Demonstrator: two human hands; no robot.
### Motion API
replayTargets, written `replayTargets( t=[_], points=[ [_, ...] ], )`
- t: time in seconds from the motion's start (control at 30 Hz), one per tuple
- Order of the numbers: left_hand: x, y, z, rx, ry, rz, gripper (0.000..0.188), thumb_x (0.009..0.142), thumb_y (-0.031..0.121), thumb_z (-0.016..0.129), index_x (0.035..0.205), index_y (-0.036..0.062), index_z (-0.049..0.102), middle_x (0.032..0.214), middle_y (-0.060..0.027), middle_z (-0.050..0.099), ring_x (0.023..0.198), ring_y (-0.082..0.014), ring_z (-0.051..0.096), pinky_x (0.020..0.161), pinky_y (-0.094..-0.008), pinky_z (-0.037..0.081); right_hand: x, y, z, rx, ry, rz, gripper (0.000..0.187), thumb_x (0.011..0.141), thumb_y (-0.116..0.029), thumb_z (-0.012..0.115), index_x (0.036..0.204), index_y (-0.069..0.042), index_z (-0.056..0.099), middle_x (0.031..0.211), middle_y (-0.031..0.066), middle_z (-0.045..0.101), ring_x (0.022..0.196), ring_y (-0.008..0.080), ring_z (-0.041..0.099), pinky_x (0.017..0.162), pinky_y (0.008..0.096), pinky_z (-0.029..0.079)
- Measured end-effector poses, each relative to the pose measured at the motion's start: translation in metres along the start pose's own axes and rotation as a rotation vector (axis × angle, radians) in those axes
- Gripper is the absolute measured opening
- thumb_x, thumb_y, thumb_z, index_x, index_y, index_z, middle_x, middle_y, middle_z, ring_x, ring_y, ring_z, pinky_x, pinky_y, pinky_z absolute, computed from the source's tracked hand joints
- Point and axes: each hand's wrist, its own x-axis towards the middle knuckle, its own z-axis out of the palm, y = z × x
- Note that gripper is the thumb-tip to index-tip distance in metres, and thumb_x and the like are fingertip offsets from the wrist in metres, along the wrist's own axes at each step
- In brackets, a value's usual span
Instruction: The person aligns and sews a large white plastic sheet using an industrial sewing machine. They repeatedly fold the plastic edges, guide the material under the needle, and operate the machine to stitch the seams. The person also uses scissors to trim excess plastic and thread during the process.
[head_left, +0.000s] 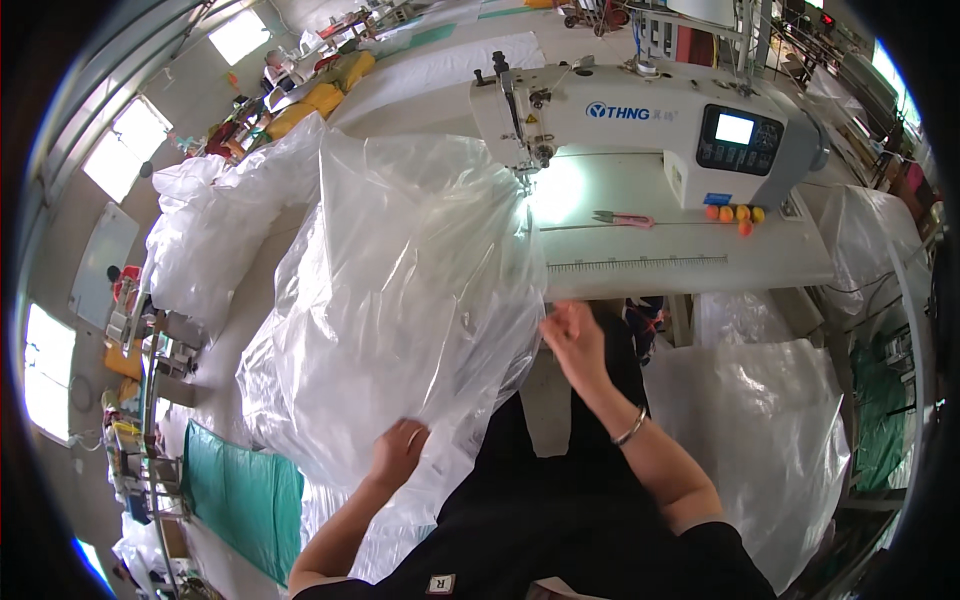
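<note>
Loosely crumpled plastic (380,260), contents unclear

My right fingers (566,316) have room to cross the surface (690,243) before the snips (625,219); the sewing machine (600,90) blocks the far side, plastic sheeting (395,290) the left.

I have left hand (397,457) low, fingers (412,434) curled | right hand (578,345) is farther forward, fingers bent | both forearms (655,455) slant inward
</note>
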Motion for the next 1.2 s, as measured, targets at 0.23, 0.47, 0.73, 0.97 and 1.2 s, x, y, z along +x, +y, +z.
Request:
replayTargets(
  t=[0.23, 0.47, 0.73, 0.97, 1.2],
  points=[
    [0.052, 0.123, 0.033, 0.223, 0.222, 0.249, 0.046, 0.082, 0.012, 0.066, 0.123, 0.0035, 0.048, 0.115, -0.0113, 0.057, 0.106, -0.0333, 0.056, 0.087, -0.0433, 0.047, -0.078, 0.056, 0.034, 0.23, -0.369, 0.29, 0.021, 0.083, -0.008, 0.069, 0.101, 0.0, 0.062, 0.093, 0.005, 0.066, 0.082, 0.0084, 0.059, 0.07, 0.0271, 0.048],
    [0.034, 0.113, -0.005, -0.229, 0.172, 0.169, 0.009, 0.085, 0.005, 0.062, 0.091, -0.0001, 0.066, 0.083, -0.014, 0.062, 0.071, -0.0268, 0.063, 0.062, -0.0335, 0.048, -0.107, 0.033, 0.044, -0.071, -0.618, 0.265, 0.019, 0.086, -0.017, 0.068, 0.091, 0.001, 0.066, 0.075, 0.0028, 0.063, 0.069, 0.0057, 0.055, 0.06, 0.0255, 0.045],
    [0.024, 0.134, -0.007, -0.351, 0.064, 0.225, 0.008, 0.088, 0.0, 0.058, 0.092, -0.0034, 0.063, 0.081, -0.0107, 0.061, 0.071, -0.0181, 0.059, 0.063, -0.0297, 0.047, -0.135, -0.048, 0.018, -0.029, -0.663, 0.039, 0.019, 0.088, -0.018, 0.066, 0.085, 0.001, 0.065, 0.067, 0.0117, 0.062, 0.055, 0.0168, 0.057, 0.054, 0.0317, 0.045],
    [0.02, 0.129, -0.002, -0.603, 0.026, 0.248, 0.01, 0.087, 0.006, 0.06, 0.087, -0.0036, 0.06, 0.075, -0.0131, 0.058, 0.065, -0.0255, 0.058, 0.059, -0.0319, 0.045, -0.128, -0.059, 0.028, -0.423, -0.708, -0.284, 0.025, 0.088, -0.022, 0.063, 0.075, -0.001, 0.061, 0.073, 0.0193, 0.062, 0.065, 0.0377, 0.061, 0.056, 0.0407, 0.048],
    [0.022, 0.141, -0.033, -0.232, 0.143, 0.202, 0.009, 0.083, 0.008, 0.063, 0.079, 0.0007, 0.061, 0.07, -0.0152, 0.058, 0.059, -0.0321, 0.057, 0.053, -0.0365, 0.045, -0.041, -0.056, 0.008, -0.056, -0.349, 0.085, 0.019, 0.092, -0.021, 0.058, 0.094, -0.003, 0.065, 0.077, 0.0082, 0.065, 0.07, 0.0155, 0.063, 0.061, 0.0305, 0.049]
  ],
)
